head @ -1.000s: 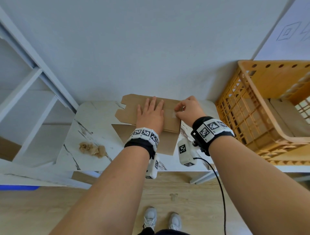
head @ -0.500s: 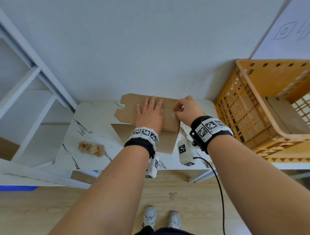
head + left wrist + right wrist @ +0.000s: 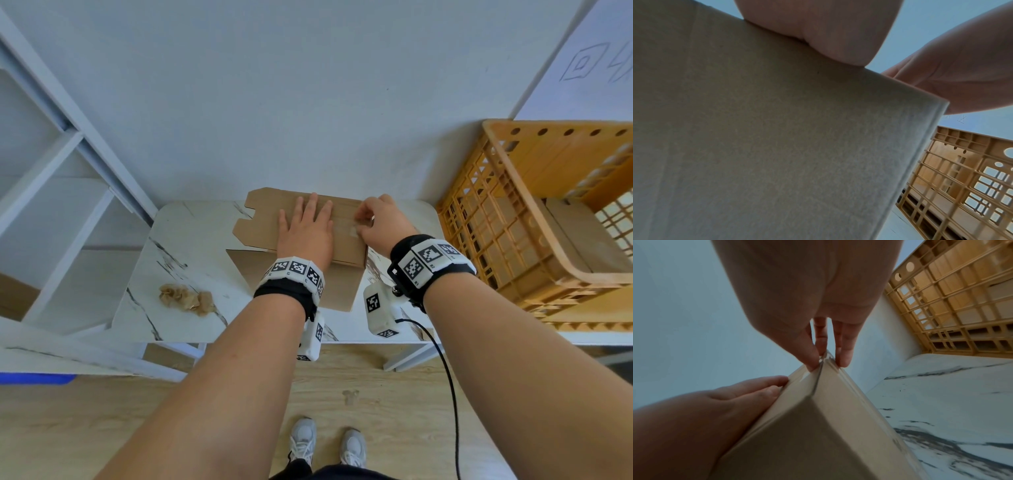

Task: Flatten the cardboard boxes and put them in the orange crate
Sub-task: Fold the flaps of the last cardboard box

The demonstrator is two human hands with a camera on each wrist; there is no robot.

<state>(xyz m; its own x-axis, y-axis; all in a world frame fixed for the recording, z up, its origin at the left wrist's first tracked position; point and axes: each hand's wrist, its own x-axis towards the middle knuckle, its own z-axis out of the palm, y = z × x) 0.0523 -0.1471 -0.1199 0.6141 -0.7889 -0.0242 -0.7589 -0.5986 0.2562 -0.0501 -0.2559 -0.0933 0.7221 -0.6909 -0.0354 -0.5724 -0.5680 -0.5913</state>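
While seen from the head: cardboard box [image 3: 308, 240] on the marble table [image 3: 178, 260], against the wall; left hand [image 3: 306, 234] flat on its top, fingers straight; right hand [image 3: 380, 222] curled, pinching clear tape [image 3: 352, 231] at the box's right end. Orange crate [image 3: 513, 219] just right of the table, cardboard inside. Crumpled paper [image 3: 186, 298] well left.

From the left wrist: palm pressed on the box face.

From the right wrist: fingertips [image 3: 844, 356] nipping the tape at the seam.
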